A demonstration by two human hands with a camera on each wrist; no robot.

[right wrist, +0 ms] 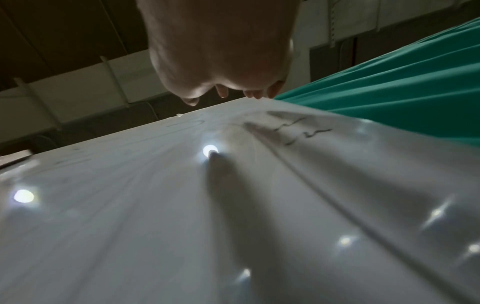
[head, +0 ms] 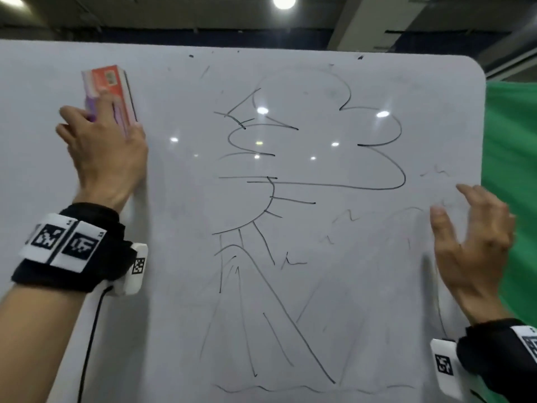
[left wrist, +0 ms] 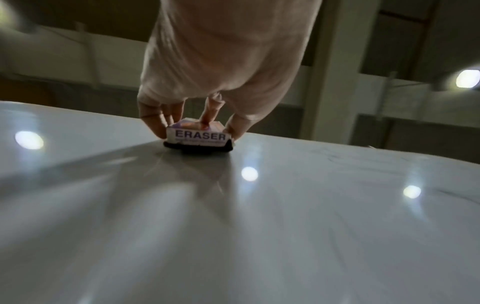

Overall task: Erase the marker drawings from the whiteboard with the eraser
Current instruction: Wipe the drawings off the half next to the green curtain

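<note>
A white whiteboard [head: 319, 301] stands upright before me, covered in black marker drawings [head: 273, 187] partly wiped to grey smears. My left hand [head: 98, 141] grips a red, white and purple eraser [head: 112, 93] at the board's upper left and presses its dark felt to the surface. In the left wrist view the eraser [left wrist: 198, 134] shows the word ERASER, pinched between thumb and fingers. My right hand [head: 470, 237] hovers at the board's right edge with fingers spread and loosely bent, holding nothing. In the right wrist view the fingertips [right wrist: 253, 94] sit above faint squiggles [right wrist: 301, 131].
A green curtain [head: 514, 184] hangs behind the board's right edge. Ceiling lights [head: 284, 0] glare above and reflect as bright spots on the board. The board's left third is wiped white.
</note>
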